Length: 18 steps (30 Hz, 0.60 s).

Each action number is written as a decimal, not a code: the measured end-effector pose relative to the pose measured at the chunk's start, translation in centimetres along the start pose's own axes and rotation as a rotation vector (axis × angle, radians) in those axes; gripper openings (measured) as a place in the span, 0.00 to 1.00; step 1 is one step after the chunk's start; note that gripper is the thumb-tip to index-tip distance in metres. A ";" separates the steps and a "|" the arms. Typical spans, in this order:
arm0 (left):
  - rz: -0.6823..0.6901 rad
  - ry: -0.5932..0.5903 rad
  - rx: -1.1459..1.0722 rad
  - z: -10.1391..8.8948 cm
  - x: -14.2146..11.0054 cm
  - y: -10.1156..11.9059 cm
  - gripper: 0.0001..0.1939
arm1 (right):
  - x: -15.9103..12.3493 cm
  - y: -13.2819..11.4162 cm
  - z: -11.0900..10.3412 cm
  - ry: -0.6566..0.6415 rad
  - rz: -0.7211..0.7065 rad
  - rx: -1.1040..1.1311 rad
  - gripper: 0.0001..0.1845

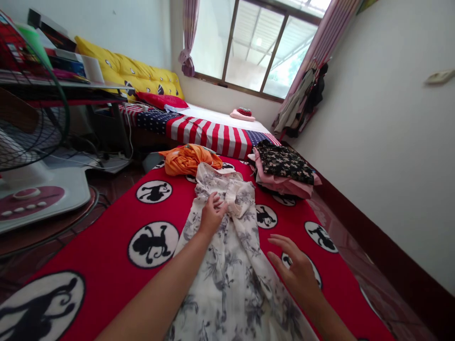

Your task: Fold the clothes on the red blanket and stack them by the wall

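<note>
A long white dress (220, 279) with grey floral print lies lengthwise on a red blanket (117, 251), its collar end away from me. One sleeve is folded inward over the upper part, with its cuff (233, 206) near the middle. My left hand (213, 213) is over the bodice beside that cuff, fingers loosely bent and apart; whether the fingertips touch the cloth I cannot tell. To the right of the dress, my right hand (293, 265) hovers over the blanket and the dress's edge, fingers spread, holding nothing.
Beyond the collar lies a crumpled orange cloth (188, 158). A stack of folded clothes (284, 168) sits at the far right. An electric fan (35, 189) stands at left, near a cluttered desk (88, 85). A bed with a flag-pattern cover (209, 135) is under the window.
</note>
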<state>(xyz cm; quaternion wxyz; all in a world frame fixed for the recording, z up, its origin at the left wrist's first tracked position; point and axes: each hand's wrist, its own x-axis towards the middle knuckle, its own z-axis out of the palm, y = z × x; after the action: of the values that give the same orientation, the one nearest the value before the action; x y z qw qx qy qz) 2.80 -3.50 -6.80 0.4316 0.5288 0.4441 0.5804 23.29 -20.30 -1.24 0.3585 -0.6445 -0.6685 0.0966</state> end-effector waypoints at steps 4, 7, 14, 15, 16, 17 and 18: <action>0.032 0.006 0.203 0.3 -0.2 1.0 0.33 | -6.6 2.2 -2.5 -0.069 0.300 -0.085 0.26; -0.007 -0.008 0.508 1.0 0.9 2.5 0.36 | -10.0 1.8 -3.1 -0.150 0.512 -0.054 0.33; -0.324 -0.102 0.589 2.6 4.6 5.1 0.16 | -11.2 -1.9 -3.1 -0.180 0.571 0.371 0.24; -0.334 -0.104 0.544 2.4 5.0 5.1 0.12 | -11.1 -2.7 -3.3 -0.174 0.561 0.386 0.23; -0.345 -0.107 0.497 2.2 5.3 5.0 0.08 | -11.0 -3.5 -3.3 -0.190 0.543 0.404 0.23; -0.360 -0.111 0.436 1.9 5.5 4.9 0.06 | -11.1 -4.4 -3.3 -0.220 0.520 0.424 0.23; -0.381 -0.115 0.366 1.5 5.7 4.8 0.04 | -11.2 -5.2 -3.1 -0.249 0.498 0.437 0.23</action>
<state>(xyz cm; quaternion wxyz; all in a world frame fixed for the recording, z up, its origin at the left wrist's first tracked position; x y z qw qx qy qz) 3.74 1.05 -0.78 0.4544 0.5371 0.6080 0.3679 20.04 -32.60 0.14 0.3691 -0.6791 -0.4931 0.3993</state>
